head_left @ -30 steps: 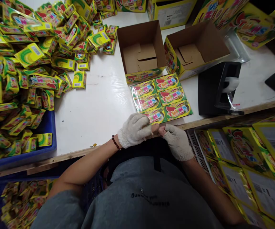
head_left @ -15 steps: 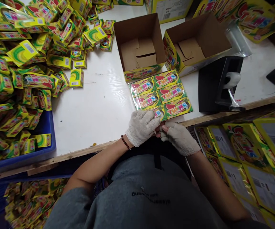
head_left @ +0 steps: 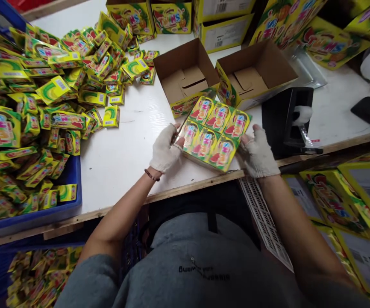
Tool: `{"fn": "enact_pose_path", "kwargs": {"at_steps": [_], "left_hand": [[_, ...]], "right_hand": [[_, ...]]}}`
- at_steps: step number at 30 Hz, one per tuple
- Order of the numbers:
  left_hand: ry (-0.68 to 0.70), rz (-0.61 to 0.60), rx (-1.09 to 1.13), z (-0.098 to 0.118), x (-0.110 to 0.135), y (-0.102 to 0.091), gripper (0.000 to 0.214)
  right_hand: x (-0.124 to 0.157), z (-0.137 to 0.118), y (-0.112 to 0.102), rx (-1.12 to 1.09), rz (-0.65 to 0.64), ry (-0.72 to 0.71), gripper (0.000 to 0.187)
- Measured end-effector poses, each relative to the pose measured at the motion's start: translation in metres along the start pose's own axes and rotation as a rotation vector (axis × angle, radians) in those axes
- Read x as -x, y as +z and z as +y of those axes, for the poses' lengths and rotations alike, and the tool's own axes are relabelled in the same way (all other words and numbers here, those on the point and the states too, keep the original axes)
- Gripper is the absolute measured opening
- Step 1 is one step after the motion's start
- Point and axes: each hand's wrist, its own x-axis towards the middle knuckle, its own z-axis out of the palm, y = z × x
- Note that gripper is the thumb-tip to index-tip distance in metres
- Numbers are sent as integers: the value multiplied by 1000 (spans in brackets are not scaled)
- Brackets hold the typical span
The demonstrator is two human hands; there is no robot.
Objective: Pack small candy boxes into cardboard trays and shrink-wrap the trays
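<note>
A shrink-wrapped pack of several yellow-green candy boxes [head_left: 213,132] is held tilted just above the white table [head_left: 130,145]. My left hand [head_left: 165,149], in a white fingerless glove, grips the pack's left edge. My right hand [head_left: 258,153], gloved the same way, grips its right edge. Just behind the pack stand two open cardboard cartons, the left carton [head_left: 185,77] and the right carton [head_left: 255,72], both showing only their bottom flaps.
A heap of loose small candy boxes [head_left: 44,85] covers the table's left side and spills into a blue bin [head_left: 31,214]. A black tape dispenser [head_left: 289,122] sits to the right. Closed printed cartons [head_left: 342,205] are stacked low right and along the back.
The pack lay flat on the table with both hands pinching together at its near edge. Now the hands have spread to its two sides, and it is lifted and turned.
</note>
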Motion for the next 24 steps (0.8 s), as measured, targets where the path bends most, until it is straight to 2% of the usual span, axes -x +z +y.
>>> {"fn": "enact_pose_path", "kwargs": {"at_steps": [2,4,7,10,12,14,16,18,20,22,23,24], "left_hand": [[-8,17,49,15,32,13,56],[48,76,3,34,62,26,51],[219,165,-170,50,81,37,35],[504,196,-341,47,71,35,15],[671,138,-397,43,56,30,5],[775,44,-424,41,42,25,6],[825,-33,-461,42,34,22,12],[819,-44,-479,43,31,22,15],[804,-13,-456,44,31,23,17],[797,30,-409,43,31,25,18],[793,45,-391,42,31,25,18],[787,53,-381,42,30,26,18]], "right_hand": [[-7,-1,-5,84,-14,-40,77],[0,-5,-12,317,-64,-167,66],[21,-9,-18,632,-111,-381,46],[41,-8,-12,752,-141,-487,37],[49,-8,-5,764,-157,-485,35],[53,-12,-1,729,-164,-485,36],[55,-17,-8,640,-158,-523,34],[57,-18,-30,567,-37,-536,31],[55,-16,-64,598,264,-428,30],[51,-10,-104,699,573,-158,39],[47,-7,-122,734,635,-2,44],[43,-4,-137,749,627,130,47]]}}
